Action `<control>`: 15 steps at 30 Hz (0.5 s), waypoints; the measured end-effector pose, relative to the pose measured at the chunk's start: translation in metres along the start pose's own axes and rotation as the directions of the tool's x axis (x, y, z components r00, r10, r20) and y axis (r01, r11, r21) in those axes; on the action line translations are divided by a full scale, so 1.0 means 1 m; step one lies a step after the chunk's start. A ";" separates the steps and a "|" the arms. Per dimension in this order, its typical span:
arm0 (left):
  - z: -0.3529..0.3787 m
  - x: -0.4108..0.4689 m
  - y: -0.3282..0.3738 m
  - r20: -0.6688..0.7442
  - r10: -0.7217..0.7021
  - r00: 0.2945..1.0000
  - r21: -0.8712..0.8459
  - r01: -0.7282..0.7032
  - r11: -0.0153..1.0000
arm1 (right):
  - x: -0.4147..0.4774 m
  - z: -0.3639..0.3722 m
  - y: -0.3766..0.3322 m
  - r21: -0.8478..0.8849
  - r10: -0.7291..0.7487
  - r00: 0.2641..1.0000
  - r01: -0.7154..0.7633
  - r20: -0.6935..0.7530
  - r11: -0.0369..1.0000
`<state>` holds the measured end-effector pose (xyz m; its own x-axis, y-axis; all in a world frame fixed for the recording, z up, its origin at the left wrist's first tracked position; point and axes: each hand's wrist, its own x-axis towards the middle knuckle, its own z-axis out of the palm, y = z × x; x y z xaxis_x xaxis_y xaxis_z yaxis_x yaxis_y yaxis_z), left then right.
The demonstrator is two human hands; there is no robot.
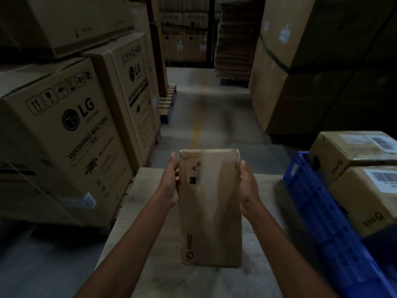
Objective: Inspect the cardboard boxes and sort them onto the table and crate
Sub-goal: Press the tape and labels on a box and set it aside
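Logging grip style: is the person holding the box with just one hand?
No, the left hand and the right hand each grip one long side of the cardboard box.

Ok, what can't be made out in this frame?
Head view only:
- Box: back hidden by its own front; small marks blurred.
- Left hand, right hand: fingers mostly behind the box.
- Crate: cut by the right edge, partly covered by two boxes.
- Their labels: too blurred to read.
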<state>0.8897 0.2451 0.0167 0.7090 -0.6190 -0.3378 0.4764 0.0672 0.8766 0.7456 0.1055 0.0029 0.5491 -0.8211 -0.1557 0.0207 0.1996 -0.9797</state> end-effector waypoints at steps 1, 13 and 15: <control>-0.002 -0.005 0.002 -0.022 0.016 1.000 -0.019 -0.016 1.000 | -0.003 0.000 -0.001 0.045 0.009 1.000 -0.009 -0.008 0.999; -0.041 -0.046 -0.061 -0.012 0.048 0.999 -0.034 -0.048 0.998 | -0.074 -0.009 0.060 -0.009 -0.050 0.998 0.050 -0.024 0.999; -0.044 -0.042 -0.060 -0.034 0.012 0.999 -0.023 -0.013 1.000 | -0.074 -0.012 0.052 -0.012 -0.039 0.999 0.038 -0.013 0.999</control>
<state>0.8544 0.3020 -0.0368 0.7322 -0.5911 -0.3384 0.4789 0.0934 0.8729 0.6965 0.1702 -0.0382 0.5373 -0.8349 -0.1193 0.0320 0.1615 -0.9864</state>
